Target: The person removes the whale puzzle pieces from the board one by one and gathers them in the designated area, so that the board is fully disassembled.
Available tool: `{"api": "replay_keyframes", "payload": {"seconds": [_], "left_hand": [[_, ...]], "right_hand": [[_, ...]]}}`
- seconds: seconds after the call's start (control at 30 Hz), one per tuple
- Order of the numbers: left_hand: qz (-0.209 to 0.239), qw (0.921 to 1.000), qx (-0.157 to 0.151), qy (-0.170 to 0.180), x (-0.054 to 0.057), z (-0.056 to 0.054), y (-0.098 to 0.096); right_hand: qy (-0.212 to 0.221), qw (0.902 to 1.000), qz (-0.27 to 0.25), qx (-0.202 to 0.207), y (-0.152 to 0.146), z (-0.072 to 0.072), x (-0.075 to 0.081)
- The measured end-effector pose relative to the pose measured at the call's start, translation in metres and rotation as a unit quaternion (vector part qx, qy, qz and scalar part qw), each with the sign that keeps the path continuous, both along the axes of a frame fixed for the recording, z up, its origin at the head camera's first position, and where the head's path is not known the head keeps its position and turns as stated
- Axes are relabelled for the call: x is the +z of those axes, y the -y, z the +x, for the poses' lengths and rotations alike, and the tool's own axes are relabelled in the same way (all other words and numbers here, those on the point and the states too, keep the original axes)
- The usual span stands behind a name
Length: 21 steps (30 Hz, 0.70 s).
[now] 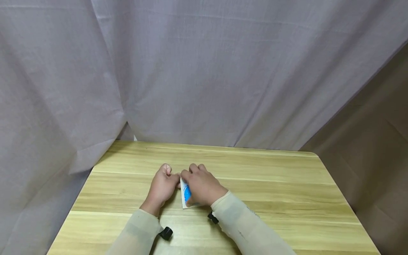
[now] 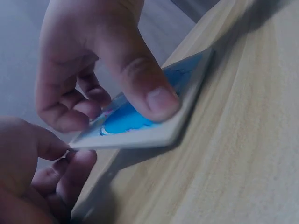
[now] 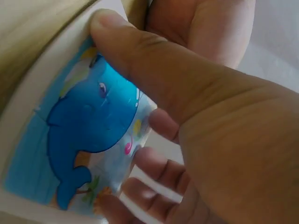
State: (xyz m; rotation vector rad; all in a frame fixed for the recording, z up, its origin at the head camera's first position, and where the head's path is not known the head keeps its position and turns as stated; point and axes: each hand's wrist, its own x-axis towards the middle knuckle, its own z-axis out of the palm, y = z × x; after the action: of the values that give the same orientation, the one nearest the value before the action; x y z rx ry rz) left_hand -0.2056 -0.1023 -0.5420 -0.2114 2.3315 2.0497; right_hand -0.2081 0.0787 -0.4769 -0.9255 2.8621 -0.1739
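Observation:
A thin, white-edged board (image 1: 183,202) with a blue dolphin picture (image 3: 88,116) is held just over the table. My right hand (image 1: 203,186) spans it from above and grips it. The right thumb (image 2: 156,100) lies on the edge nearest the left wrist camera, while the other fingers bend at the opposite side. At one corner of the board, my left hand (image 1: 162,188) pinches with thumb and fingertip; a tiny dark spot shows between them in the left wrist view. Much of the picture is hidden under the right hand in the head view.
The wood-grain table (image 1: 280,191) lies beneath both hands. Grey cloth (image 1: 204,78) hangs behind its far edge and along the left side, with a browner drape (image 1: 376,141) on the right. Black wrist cameras (image 1: 166,233) sit at both cuffs.

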Motion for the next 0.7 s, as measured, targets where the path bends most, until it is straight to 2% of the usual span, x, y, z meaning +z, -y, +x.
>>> {"api": "replay_keyframes", "payload": {"seconds": [0.17, 0.3, 0.47, 0.57, 0.7], "left_hand": [[0.014, 0.9997, 0.003, -0.020, -0.002, -0.001, 0.001], [0.024, 0.9991, 0.008, -0.035, -0.003, -0.001, 0.001], [0.023, 0.9987, 0.018, -0.043, -0.005, -0.001, 0.002], [0.017, 0.9989, 0.019, -0.038, -0.004, -0.001, 0.003], [-0.002, 0.9995, 0.007, -0.029, -0.004, 0.000, 0.003]], "right_hand": [[-0.018, 0.9997, -0.012, -0.013, -0.012, -0.005, -0.006], [0.004, 0.9991, -0.028, -0.031, -0.023, -0.011, -0.009], [0.076, 0.9925, -0.083, -0.046, -0.034, -0.023, -0.012], [0.126, 0.9831, -0.119, -0.060, -0.040, -0.029, -0.014], [0.168, 0.9698, -0.159, -0.078, -0.044, -0.034, -0.015]]}}
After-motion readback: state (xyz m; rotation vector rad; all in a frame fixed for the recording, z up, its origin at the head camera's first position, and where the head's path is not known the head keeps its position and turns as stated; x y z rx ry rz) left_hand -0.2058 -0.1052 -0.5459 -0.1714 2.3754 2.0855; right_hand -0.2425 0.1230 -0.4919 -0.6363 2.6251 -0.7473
